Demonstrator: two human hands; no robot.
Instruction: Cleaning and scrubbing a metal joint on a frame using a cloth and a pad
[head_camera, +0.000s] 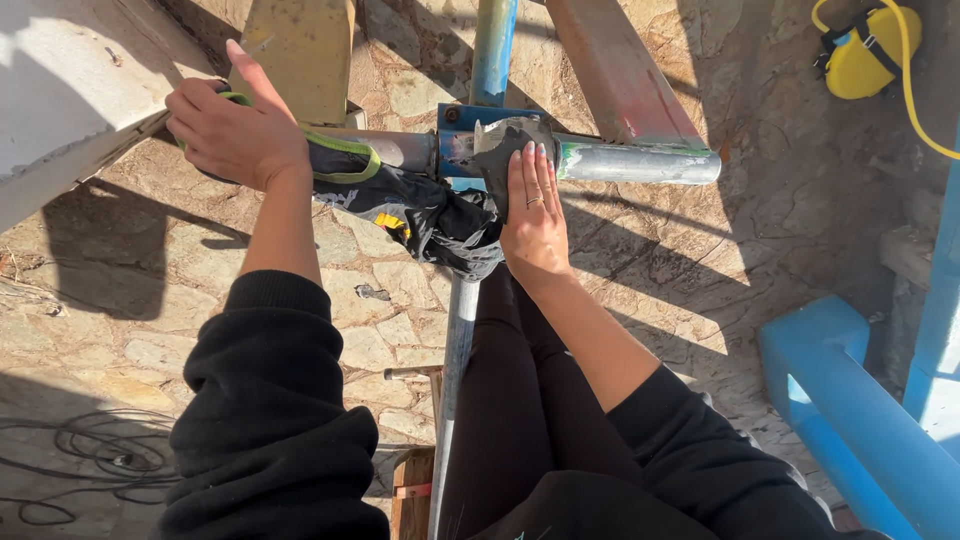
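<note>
My left hand (235, 125) grips the cuff end of a black work glove with a green-yellow edge (400, 200), held against a grey metal pipe (640, 163) that runs left to right. My right hand (533, 210) lies flat with fingers together, pressing a dark piece of abrasive paper (500, 145) onto the pipe near a blue metal bracket (460, 120). The glove drapes down between my two hands. A thinner upright pipe (455, 350) crosses beneath, partly hidden by my black-clad legs.
Stone paving (150, 280) lies below. A yellow tool with a yellow cable (865, 55) rests at the top right. Blue painted metal beams (860, 420) stand at the right. Black cable coils (80, 460) lie at the lower left. A pale slab (60, 90) fills the upper left.
</note>
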